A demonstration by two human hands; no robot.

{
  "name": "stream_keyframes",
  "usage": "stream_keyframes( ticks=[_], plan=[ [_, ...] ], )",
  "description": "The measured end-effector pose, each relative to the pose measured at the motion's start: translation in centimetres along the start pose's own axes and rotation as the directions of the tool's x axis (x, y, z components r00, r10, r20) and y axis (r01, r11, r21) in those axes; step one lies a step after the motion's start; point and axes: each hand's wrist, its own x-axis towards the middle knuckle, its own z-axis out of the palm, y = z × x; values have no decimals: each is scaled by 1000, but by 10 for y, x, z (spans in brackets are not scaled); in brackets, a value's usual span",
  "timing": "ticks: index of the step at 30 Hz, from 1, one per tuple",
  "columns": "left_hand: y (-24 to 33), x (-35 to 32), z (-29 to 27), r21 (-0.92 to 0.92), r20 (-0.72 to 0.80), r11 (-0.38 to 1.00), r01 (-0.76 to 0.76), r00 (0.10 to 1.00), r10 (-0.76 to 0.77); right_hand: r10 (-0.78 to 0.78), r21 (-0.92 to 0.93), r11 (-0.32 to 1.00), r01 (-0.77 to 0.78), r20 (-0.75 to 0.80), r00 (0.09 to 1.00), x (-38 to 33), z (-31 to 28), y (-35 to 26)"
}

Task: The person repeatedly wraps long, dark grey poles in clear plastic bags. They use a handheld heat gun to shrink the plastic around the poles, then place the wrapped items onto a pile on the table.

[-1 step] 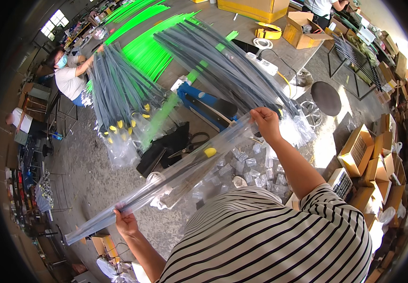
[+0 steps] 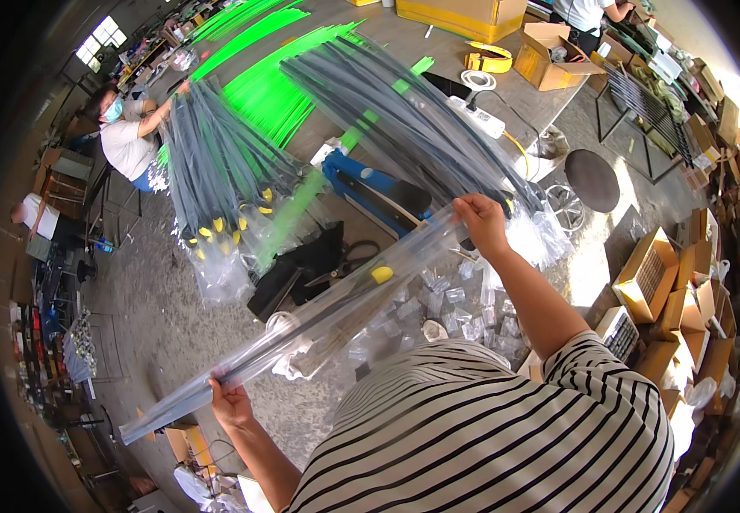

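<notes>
At nine o'clock, far off, a seated person in a white top reaches toward a bundle of grey rods in clear sleeves whose yellow-capped ends hang over the desk edge. Nearer, at about seven o'clock, the left hand is closed round the lower end of a long clear plastic sleeve; thumb on top, fingers curled beneath it. The sleeve runs slantwise from eight o'clock up toward one o'clock, held in the air above the concrete floor, and inside it lies a dark rod with a yellow cap near the middle of its length. A white ring-shaped piece shows against the sleeve just left of centre; whether it sits inside or behind, I cannot tell. Under the sleeve, a black bag lies on the floor, and a blue heat-sealer-like machine stands just above it. Small clear packets lie scattered on the floor at centre. At twelve o'clock a second fan of grey sleeved rods spreads across the desk over bright green strips. The right hand, at one o'clock, grips the sleeve's upper end, fingers wrapped tight. Further right stand a round black stool and cardboard boxes
</notes>
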Motion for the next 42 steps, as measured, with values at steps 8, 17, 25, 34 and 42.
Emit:
stream_keyframes(
  ticks=[8,17,25,34,42],
  plan=[
    [-49,17,0,-15,-150,1000,-16,989,13,11,25,1000,-14,92,996,64,22,41],
    [-81,14,16,-56,-213,997,-49,976,36,-55,-49,997,62,131,990,119,48,57],
    [-93,-6,42,0,-340,996,-86,937,81,-254,-447,855,263,83,964,108,43,33],
    [-94,-12,46,-9,-319,995,-99,943,91,-304,-537,369,759,702,644,19,42,-6],
    [-98,-9,44,-10,-316,994,-106,944,97,-184,-518,489,702,725,663,13,58,-8]
  ],
)
